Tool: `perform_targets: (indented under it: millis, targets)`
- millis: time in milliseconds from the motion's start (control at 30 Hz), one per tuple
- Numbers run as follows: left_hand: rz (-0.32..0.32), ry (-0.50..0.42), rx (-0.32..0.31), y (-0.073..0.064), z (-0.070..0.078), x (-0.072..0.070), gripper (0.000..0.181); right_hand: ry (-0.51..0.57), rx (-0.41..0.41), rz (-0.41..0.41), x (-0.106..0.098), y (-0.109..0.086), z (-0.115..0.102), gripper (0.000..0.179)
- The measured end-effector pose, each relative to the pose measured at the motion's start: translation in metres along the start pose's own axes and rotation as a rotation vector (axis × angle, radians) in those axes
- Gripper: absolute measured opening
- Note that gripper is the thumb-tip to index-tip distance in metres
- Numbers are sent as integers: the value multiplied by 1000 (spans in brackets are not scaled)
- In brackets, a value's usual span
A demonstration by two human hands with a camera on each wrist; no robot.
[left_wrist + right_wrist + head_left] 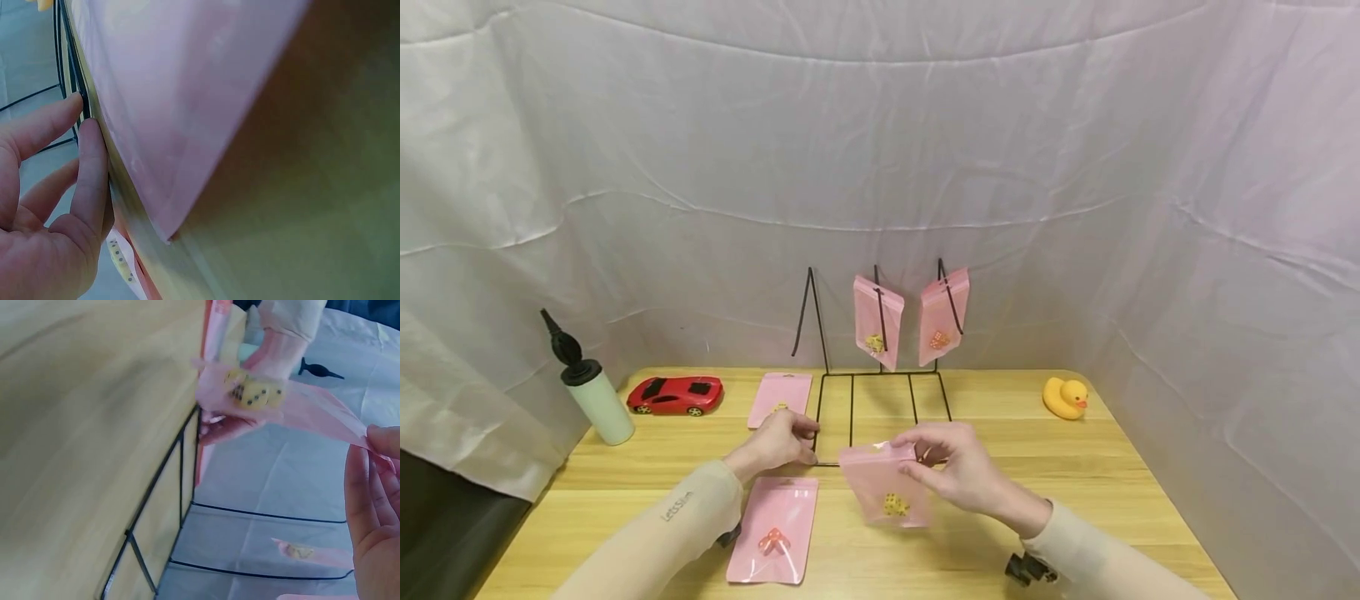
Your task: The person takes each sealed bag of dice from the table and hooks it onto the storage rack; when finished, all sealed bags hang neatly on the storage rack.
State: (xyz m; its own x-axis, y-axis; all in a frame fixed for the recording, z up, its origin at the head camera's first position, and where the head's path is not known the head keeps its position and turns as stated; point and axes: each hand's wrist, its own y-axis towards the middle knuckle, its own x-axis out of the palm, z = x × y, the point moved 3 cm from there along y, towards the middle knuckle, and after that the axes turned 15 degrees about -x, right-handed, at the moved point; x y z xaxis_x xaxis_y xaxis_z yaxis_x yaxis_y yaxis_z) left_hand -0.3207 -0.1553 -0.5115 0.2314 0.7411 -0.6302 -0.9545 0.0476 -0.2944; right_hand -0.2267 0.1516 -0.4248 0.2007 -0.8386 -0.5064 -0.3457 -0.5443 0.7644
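Note:
My right hand [958,468] pinches the top edge of a pink zip bag [874,487] with yellow dice [895,504] in it. This bag hangs tilted above the front of a black wire display rack [865,374]. At the rack's left side, my left hand [775,442] grips the base wire between thumb and fingers, as the left wrist view shows. Two pink bags hang on the rack's hooks: one with yellow dice [874,312] on the middle hook, one with orange dice [936,312] on the right hook. The left hook [808,308] carries no bag.
A pink bag with orange dice [775,508] lies flat before my left hand; another pink bag [781,392] lies behind it. A red toy car [675,396] and a green hand pump [598,404] stand at left, a yellow rubber duck [1065,397] at right. Pale curtains [880,142] surround the table.

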Motion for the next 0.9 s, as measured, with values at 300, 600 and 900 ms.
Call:
perform_targets:
  millis: [300,600,900]
  targets:
    - [-14,-6,14,0,-1,0,60,24,65,49,-20,14,-2,28]
    - [-3,-18,23,1,-3,2,59,-15,63,101,-37,31,-4,28]
    - [0,-25,29,1,-4,2,59,16,58,241,-49,49,-2,29]
